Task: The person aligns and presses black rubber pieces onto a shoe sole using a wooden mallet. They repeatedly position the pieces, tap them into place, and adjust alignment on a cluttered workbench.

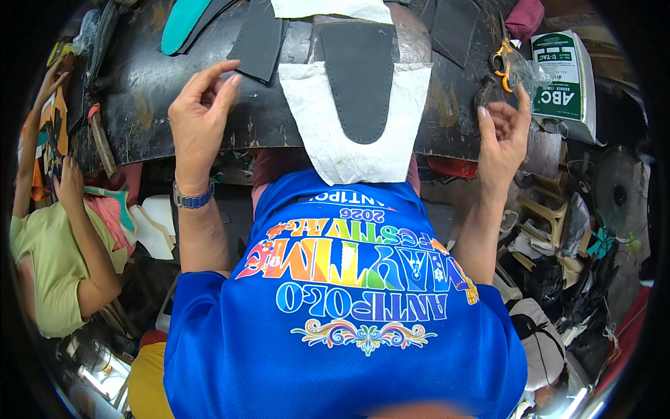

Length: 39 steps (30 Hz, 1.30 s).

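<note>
A dark grey sole-shaped piece [357,87] with a line of small dots along its edge lies on a white cloth-like sheet [296,94] in front of me. The sheet hangs over the near edge of the table. My left hand [199,108] is raised to the left of it, thumb and forefinger slightly apart with nothing between them. Its fingertips are close to a dark flat piece [259,45]. On the right, my right hand [506,133] is open with its fingers spread, just below orange-handled scissors [500,64]. Neither hand touches the sole-shaped piece.
The worn black table [139,105] has a teal sole-shaped piece [183,26] at the far left and a hammer-like tool [102,140] at its left edge. A white-and-green bag [564,80] stands at right. Beside me on the left works another person [59,258].
</note>
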{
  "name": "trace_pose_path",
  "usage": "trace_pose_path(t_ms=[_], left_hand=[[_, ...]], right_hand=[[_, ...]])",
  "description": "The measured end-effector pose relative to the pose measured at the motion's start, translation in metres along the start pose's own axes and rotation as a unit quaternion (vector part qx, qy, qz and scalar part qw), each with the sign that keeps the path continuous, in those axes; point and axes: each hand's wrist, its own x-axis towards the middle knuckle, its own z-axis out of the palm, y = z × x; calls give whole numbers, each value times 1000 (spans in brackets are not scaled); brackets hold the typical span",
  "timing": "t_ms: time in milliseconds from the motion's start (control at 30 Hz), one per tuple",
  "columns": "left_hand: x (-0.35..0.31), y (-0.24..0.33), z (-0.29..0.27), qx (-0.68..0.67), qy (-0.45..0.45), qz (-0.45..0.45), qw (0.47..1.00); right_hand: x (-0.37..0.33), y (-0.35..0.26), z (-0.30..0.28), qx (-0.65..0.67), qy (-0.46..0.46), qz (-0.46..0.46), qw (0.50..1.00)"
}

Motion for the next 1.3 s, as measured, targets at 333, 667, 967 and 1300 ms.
trace_pose_path(t_ms=[333, 667, 967, 1300], left_hand=[[-17, 13, 11, 36, -19, 124, 991], [-37, 48, 72, 72, -213, 365, 903], [-22, 38, 103, 168, -291, 381, 861], [-28, 39, 101, 176, -289, 349, 874]], right_hand=[[1, 61, -40, -339, 7, -86, 937], [-4, 13, -7, -104, -13, -132, 986], [-18, -12, 49, -69, -244, -264, 930], [-12, -14, 42, -17, -244, -216, 945]])
